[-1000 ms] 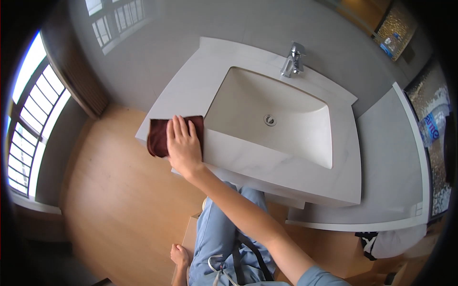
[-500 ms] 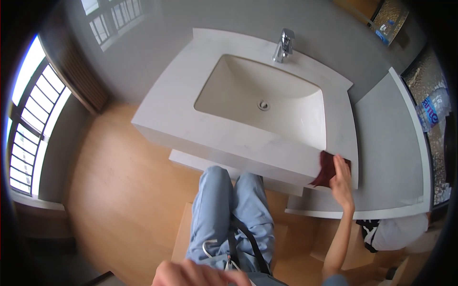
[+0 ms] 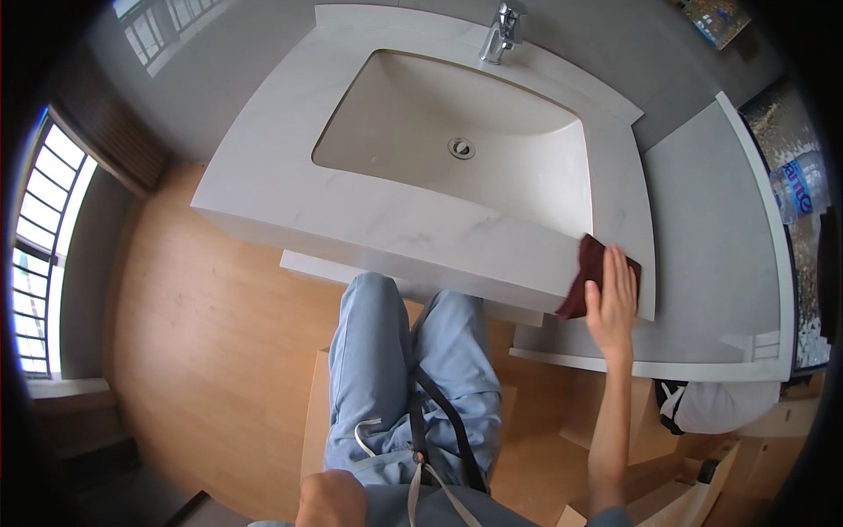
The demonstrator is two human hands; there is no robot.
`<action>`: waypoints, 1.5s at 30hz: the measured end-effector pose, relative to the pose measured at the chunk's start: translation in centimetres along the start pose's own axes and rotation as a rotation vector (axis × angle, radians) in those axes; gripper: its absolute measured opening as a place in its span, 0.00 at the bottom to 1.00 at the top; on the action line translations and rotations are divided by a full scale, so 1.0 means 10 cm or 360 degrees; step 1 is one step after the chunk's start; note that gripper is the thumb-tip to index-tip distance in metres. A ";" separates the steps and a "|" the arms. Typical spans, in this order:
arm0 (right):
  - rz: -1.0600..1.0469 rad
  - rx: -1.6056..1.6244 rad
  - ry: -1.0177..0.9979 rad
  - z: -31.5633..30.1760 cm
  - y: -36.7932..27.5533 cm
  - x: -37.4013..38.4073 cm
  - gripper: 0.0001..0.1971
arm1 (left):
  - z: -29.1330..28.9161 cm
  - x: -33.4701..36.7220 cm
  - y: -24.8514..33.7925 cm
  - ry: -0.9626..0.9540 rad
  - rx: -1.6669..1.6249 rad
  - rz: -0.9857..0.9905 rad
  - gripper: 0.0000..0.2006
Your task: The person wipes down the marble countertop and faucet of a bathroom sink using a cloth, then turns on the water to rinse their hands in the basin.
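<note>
My right hand (image 3: pixel 614 307) lies flat on a dark red cloth (image 3: pixel 580 285) at the front right corner of a white marbled countertop (image 3: pixel 395 206). Its fingers are stretched out and the thumb stands apart, with the palm over part of the cloth. The cloth's left side hangs over the counter's front edge. Left of the cloth is a white rectangular basin (image 3: pixel 527 167), with a chrome tap (image 3: pixel 501 35) behind it. Low in the view, close to my body, is my left hand (image 3: pixel 331 499); its fingers are hidden.
A grey panel with a white edge (image 3: pixel 762 176) borders the counter's right side. Beyond it stands a clear plastic bottle (image 3: pixel 801 186) with a blue label. A white bag-like bundle (image 3: pixel 729 407) is at lower right, near cardboard (image 3: pixel 606 413). A barred window (image 3: pixel 48 237) is at left.
The whole view has shifted, so the counter sits higher and further left. My right hand stays on the cloth, its thumb now spread. My left hand's curled fingers have gone out of sight.
</note>
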State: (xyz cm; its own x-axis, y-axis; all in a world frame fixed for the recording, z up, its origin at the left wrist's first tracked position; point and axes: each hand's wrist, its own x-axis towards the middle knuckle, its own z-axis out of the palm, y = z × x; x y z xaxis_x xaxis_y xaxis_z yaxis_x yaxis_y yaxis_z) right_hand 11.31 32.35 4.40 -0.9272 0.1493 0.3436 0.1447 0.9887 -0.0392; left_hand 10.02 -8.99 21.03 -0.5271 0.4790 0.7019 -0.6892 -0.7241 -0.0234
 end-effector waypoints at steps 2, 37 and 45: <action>-0.0101 0.0044 -0.0008 0.06 -0.41 0.18 0.32 | -0.02 -0.02 0.03 0.0095 -0.0366 -0.0030 0.23; -0.0910 0.0792 0.0117 0.94 -3.55 1.60 0.38 | 0.18 -0.21 0.08 0.0533 -0.0435 0.0067 0.22; -0.0862 0.0685 0.0031 0.59 -2.57 1.23 0.36 | 0.16 -0.18 -0.05 0.0369 -0.0391 0.0130 0.20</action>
State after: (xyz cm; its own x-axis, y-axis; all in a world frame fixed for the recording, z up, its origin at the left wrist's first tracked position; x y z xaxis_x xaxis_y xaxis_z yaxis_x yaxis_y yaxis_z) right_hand -5.83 8.87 4.05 -0.8231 -0.3633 0.4365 -0.4907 0.8419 -0.2246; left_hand 12.08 -10.24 20.93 -0.6649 0.5451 0.5107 -0.7245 -0.6371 -0.2631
